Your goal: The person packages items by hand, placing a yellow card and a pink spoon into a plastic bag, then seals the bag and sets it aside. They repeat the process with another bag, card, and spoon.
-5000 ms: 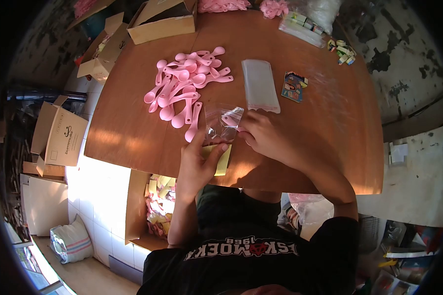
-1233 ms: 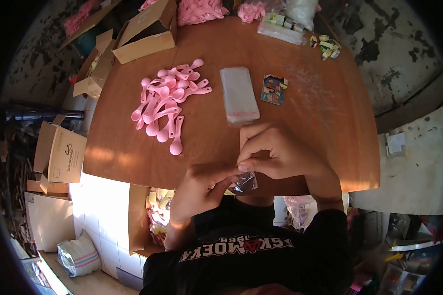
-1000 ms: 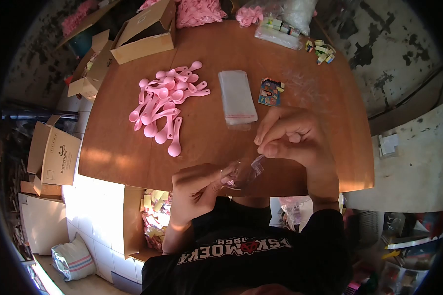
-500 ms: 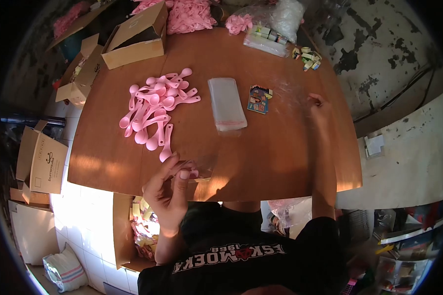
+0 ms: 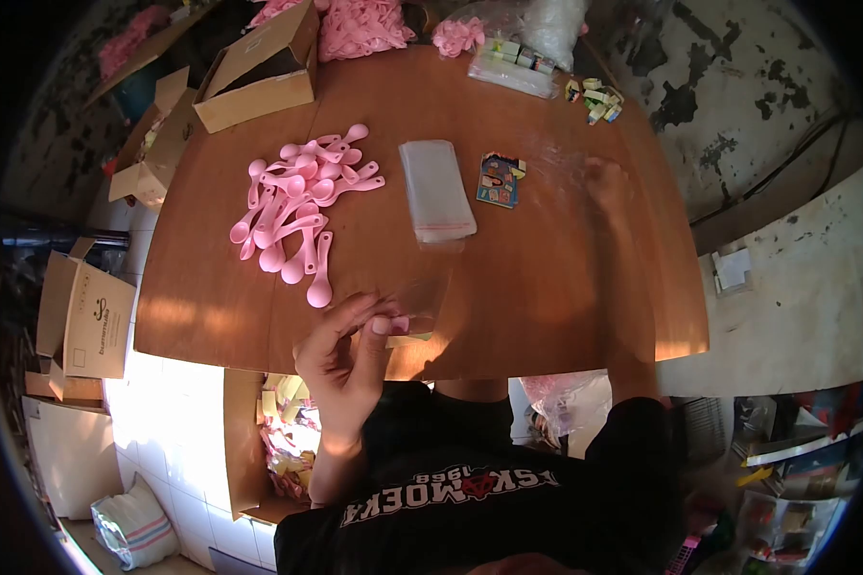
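The person is working at the near edge of the wooden table [image 5: 547, 297], and the small clear bag [image 5: 420, 299] is lying there, just above a yellow paper [image 5: 408, 338] that is showing at the edge. The left hand [image 5: 347, 356] is touching this bag: its fingers are half open and spread, with the thumb tip and the first fingertips on the bag's near corner. Whether they are pinching it or only pressing on it, I cannot tell. The right hand [image 5: 606, 180] is reaching far across the table, well apart from the bag and beside the colourful card [image 5: 497, 182]. It is blurred, so I cannot tell how open its fingers are or whether they are holding anything. The pile of pink spoons [image 5: 297, 206] and the stack of clear bags [image 5: 436, 187] are lying between the two hands. To do this well, I think the left fingertips should be pressing the thin bag flat, so that it is not sliding off the edge.
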Tool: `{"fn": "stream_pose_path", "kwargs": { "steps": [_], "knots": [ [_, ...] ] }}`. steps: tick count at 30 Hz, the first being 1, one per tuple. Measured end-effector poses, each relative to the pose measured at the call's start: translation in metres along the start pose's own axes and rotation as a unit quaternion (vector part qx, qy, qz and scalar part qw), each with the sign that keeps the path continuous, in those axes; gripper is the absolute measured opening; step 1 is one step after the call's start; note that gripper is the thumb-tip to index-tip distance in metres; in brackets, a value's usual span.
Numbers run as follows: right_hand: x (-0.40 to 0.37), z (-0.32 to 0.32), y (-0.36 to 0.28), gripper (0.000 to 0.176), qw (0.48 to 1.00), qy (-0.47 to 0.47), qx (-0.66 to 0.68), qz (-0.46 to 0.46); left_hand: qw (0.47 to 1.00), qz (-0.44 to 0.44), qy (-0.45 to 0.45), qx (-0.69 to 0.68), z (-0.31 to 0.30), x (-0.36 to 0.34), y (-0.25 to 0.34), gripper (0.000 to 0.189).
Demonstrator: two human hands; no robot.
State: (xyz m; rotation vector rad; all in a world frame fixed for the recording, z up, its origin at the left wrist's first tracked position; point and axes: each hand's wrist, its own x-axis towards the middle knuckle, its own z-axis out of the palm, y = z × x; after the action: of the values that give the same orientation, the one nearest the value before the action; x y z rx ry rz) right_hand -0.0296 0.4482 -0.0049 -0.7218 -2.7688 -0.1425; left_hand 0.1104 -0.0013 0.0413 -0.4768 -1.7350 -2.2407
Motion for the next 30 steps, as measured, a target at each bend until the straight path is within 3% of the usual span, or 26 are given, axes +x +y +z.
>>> {"fn": "stream_pose_path", "kwargs": {
  "steps": [1, 2, 3, 5, 6, 10, 12, 14, 16, 19, 21, 23, 24, 25, 26, 29, 30],
  "knots": [
    [0.004, 0.018, 0.010, 0.019, 0.956, -0.022, 0.285, 0.070, 1.000, 0.008, 0.009, -0.003, -0.001, 0.002, 0.000, 0.021],
    [0.013, 0.024, 0.014, 0.019, 0.828, -0.053, 0.544, 0.127, 1.000, -0.002, 0.022, -0.017, -0.003, 0.003, 0.002, 0.021],
    [0.013, 0.021, 0.013, 0.019, 0.828, -0.060, 0.543, 0.123, 0.999, -0.021, 0.029, -0.026, -0.006, 0.000, 0.003, 0.021],
    [0.003, 0.020, 0.014, 0.018, 0.884, 0.014, 0.468, -0.024, 0.998, -0.041, 0.035, -0.023, -0.007, 0.004, 0.003, 0.018],
    [0.005, 0.021, 0.015, 0.017, 0.837, -0.011, 0.547, -0.032, 0.999, -0.032, 0.029, -0.017, -0.005, 0.006, 0.004, 0.017],
    [-0.036, -0.076, -0.032, 0.019, 0.828, -0.073, 0.552, -0.065, 1.000, -0.025, 0.010, -0.012, 0.005, 0.010, -0.004, 0.013],
    [-0.069, -0.121, -0.062, 0.023, 0.799, -0.108, 0.559, -0.192, 1.000, -0.019, -0.015, -0.008, 0.009, 0.015, -0.010, 0.013],
    [-0.100, -0.139, -0.085, 0.029, 0.711, -0.227, 0.605, -0.276, 0.999, -0.031, -0.020, -0.026, 0.016, 0.020, -0.015, 0.012],
    [-0.129, -0.149, -0.112, 0.032, 0.716, -0.205, 0.503, -0.439, 0.998, -0.028, -0.048, -0.012, 0.018, 0.025, -0.020, 0.012],
    [-0.166, -0.138, -0.150, 0.027, 0.676, -0.154, 0.568, -0.443, 0.999, -0.014, -0.047, 0.000, 0.024, 0.028, -0.022, 0.011],
    [-0.169, -0.139, -0.157, 0.024, 0.681, -0.180, 0.565, -0.430, 0.997, -0.017, -0.072, -0.012, 0.021, 0.027, -0.022, 0.019],
    [-0.170, -0.151, -0.158, 0.021, 0.687, -0.204, 0.560, -0.416, 0.997, 0.027, -0.037, -0.058, 0.021, 0.027, -0.021, 0.035],
    [-0.170, -0.167, -0.158, 0.017, 0.696, -0.140, 0.587, -0.390, 0.995, 0.016, -0.040, -0.088, 0.016, 0.026, -0.022, 0.050],
    [-0.170, -0.180, -0.157, 0.012, 0.701, -0.075, 0.610, -0.362, 0.995, 0.016, -0.040, -0.087, 0.011, 0.027, -0.023, 0.050],
    [-0.165, -0.184, -0.155, 0.012, 0.704, 0.002, 0.589, -0.397, 0.996, 0.019, -0.031, -0.079, 0.006, 0.028, -0.025, 0.051],
    [-0.169, -0.154, -0.167, 0.012, 0.692, -0.073, 0.586, -0.415, 0.998, 0.022, -0.018, -0.051, 0.004, 0.032, -0.021, 0.053],
    [-0.171, -0.151, -0.169, 0.011, 0.694, -0.062, 0.569, -0.437, 0.996, 0.039, -0.070, 0.039, 0.003, 0.036, -0.019, 0.051]
  ]
}}
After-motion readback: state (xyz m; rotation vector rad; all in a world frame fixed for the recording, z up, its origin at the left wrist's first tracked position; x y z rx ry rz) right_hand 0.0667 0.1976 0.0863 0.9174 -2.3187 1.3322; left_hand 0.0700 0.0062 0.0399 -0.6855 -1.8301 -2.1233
